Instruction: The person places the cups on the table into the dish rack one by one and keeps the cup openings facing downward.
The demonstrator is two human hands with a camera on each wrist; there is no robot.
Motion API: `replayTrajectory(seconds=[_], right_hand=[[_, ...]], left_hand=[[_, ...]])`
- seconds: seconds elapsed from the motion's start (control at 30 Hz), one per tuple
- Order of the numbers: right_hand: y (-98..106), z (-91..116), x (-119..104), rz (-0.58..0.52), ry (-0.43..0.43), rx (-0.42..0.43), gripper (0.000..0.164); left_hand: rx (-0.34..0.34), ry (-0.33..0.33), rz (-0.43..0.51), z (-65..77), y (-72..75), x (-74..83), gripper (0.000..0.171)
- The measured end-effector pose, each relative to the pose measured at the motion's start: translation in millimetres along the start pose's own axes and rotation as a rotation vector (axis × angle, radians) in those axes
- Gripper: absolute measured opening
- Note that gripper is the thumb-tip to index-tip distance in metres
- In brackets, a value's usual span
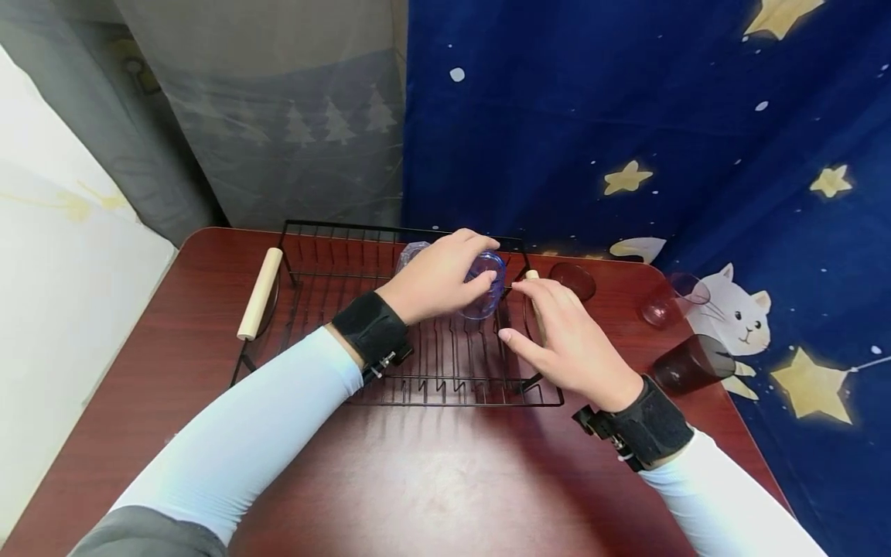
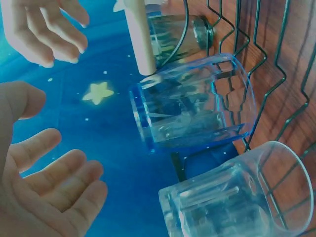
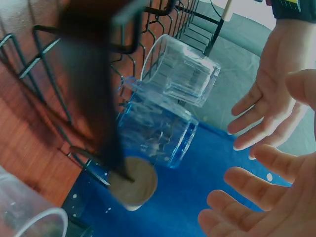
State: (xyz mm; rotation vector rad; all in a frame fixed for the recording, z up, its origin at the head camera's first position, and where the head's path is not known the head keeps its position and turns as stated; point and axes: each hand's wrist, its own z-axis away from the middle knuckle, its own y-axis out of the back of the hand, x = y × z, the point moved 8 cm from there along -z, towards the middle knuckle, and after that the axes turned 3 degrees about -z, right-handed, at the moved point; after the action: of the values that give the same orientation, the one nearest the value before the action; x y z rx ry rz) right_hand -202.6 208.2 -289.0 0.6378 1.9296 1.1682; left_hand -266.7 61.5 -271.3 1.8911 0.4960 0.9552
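Observation:
A blue-tinted glass (image 1: 485,298) stands upside down in the black wire dish rack (image 1: 445,393), beside a clear glass (image 2: 232,197), also bottom up. My left hand (image 1: 445,278) hovers over the two glasses and overlaps them in the head view. Both wrist views show its fingers loosely spread and apart from the blue glass (image 3: 155,126). To the right, my right hand (image 1: 567,336) is held above the rack's right end near its wooden handle (image 3: 133,182). Its fingers are relaxed, with nothing between them.
The rack's left wooden handle (image 1: 261,294) sticks up. On the brown table (image 1: 431,480), a dark glass (image 1: 692,363), a clear pinkish glass (image 1: 661,309) and a dark round glass item (image 1: 572,280) stand right of the rack. A blue starry curtain (image 1: 557,124) hangs behind.

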Motion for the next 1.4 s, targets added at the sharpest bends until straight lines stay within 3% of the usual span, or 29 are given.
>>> replayTrajectory(seconds=[0.27,0.5,0.7,0.9,1.4], right_hand=[[-2.3,-12.8,-6.2,-0.01,-0.01,-0.024,0.065],[-2.1,-16.1,-8.6,-0.023,-0.035,-0.043,0.067],[-0.3,-18.0,-15.2,-0.024,-0.021,-0.047,0.068],[-1.2,-21.3,-20.5,-0.027,-0.012,-0.052,0.068],[-1.7,-21.3,-27.4,-0.021,-0.044,-0.082,0.07]], left_hand=[[0.001,0.012,-0.011,25.4,11.0,4.2,0.051],[0.001,0.023,-0.056,40.2,14.1,5.7,0.051],[0.012,0.02,-0.04,53.0,20.4,5.3,0.051],[0.037,0.011,-0.022,63.6,25.3,2.1,0.049],[0.059,0.075,-0.019,89.9,32.3,-10.8,0.049]])
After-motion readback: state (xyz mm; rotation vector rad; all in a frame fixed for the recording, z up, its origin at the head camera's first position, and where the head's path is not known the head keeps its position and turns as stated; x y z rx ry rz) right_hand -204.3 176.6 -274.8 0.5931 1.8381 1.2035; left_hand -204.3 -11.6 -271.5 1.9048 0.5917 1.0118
